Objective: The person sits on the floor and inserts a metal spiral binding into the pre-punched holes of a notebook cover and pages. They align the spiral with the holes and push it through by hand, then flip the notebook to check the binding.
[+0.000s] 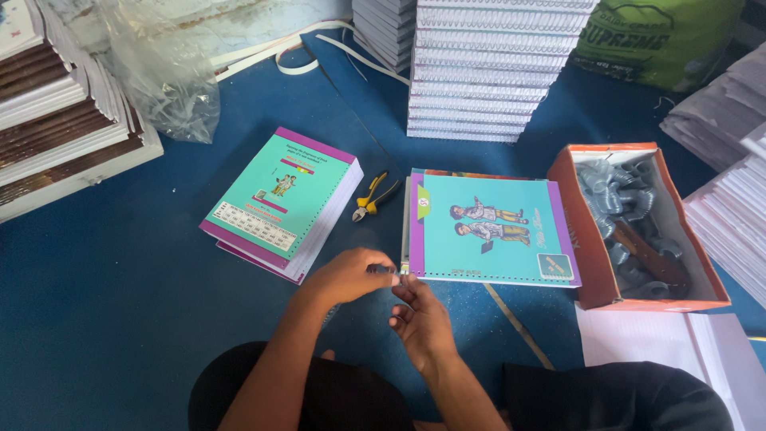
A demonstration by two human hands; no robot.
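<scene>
Lying bare: blue floor at lower left, plus the strip between purple-edged book stack and teal notebook, holding only yellow pliers. Blocking the right: orange box. Walling the far side: spiral-bound stack.

Pliers lie between the left book stack and right notebook.

Yellow-handled pliers mid-floor, teal and purple punched book stack to their left, tall spiral-bound notebook stack far centre, orange box of metal coils right, clear plastic bag far left, green sack far right.
</scene>
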